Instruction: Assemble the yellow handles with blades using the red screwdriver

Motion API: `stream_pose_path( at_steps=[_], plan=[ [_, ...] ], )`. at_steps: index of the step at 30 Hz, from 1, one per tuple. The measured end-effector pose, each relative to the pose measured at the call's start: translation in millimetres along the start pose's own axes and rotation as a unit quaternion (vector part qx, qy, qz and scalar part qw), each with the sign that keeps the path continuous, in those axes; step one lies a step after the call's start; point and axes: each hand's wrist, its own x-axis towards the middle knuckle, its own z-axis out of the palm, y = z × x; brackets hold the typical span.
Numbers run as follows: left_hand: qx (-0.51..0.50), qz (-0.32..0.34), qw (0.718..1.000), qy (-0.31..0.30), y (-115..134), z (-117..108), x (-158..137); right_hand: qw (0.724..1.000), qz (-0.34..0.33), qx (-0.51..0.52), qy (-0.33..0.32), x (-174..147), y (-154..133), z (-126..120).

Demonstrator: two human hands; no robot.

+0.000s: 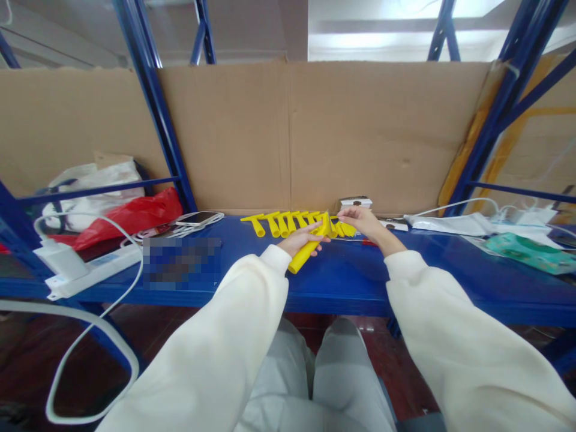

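Observation:
My left hand (300,240) is closed around a yellow T-shaped piece with a thick round handle (302,258). The handle slants down toward the table's front edge, and the piece's head points up and away from me. Just right of that head is my right hand (360,221), with thumb and fingertips drawn together. Whatever it pinches, if anything, is too small to make out. Behind my hands lies a row of several similar yellow T-shaped pieces (274,225), handles toward me. A thin tool with a red handle (369,242) lies below my right hand.
On the blue table (360,282), a phone (202,218) with a white cable and a power strip (99,270) lie left. A small box (355,203) stands behind my right hand. White packets (454,224) and a green bag (531,252) lie right. Cardboard (234,138) walls the back.

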Motion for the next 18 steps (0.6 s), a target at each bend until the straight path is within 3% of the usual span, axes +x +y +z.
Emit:
stream_pose_path(
  at_steps=[6,18],
  plan=[
    [-0.003,-0.009,1.000,-0.014,1.3,2.1,-2.5,0.999,-0.017,0.030,-0.006,-3.3,-1.7,22.3],
    [-0.004,-0.017,0.999,-0.029,-0.7,-2.2,0.2,1.000,0.002,0.021,-0.005,-4.7,1.9,27.7]
  ],
)
